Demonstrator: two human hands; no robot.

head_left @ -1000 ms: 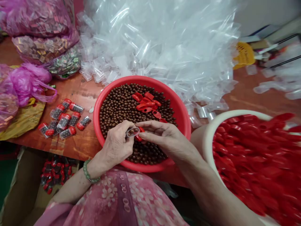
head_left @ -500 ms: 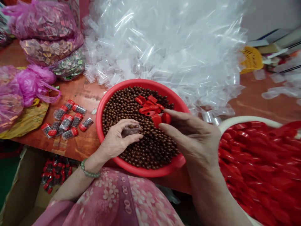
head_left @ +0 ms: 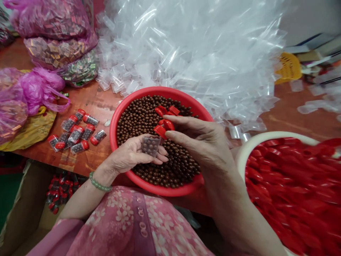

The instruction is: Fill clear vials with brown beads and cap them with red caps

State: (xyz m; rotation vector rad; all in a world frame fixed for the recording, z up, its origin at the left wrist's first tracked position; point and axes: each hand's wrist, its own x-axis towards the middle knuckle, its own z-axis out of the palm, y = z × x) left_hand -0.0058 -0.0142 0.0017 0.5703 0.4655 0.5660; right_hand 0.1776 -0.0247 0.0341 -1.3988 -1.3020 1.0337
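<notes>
My left hand holds a small clear plastic container filled with brown balls, tilted so its flat side shows. Between the thumb and fingers of my right hand is a red plastic cap, just above and to the right of the container and apart from it. Both hands are over a red basin of glossy brown balls. More loose red caps lie on the balls, partly hidden behind my right fingers.
Capped containers lie left of the basin, near pink bags of small packets. Clear empty containers are heaped behind. A cream tub of red caps stands right. Below left, a cardboard box holds capped containers.
My left hand has turned the container from mouth toward me to flat side showing. My right hand has moved left with the red cap, closer to the container.
</notes>
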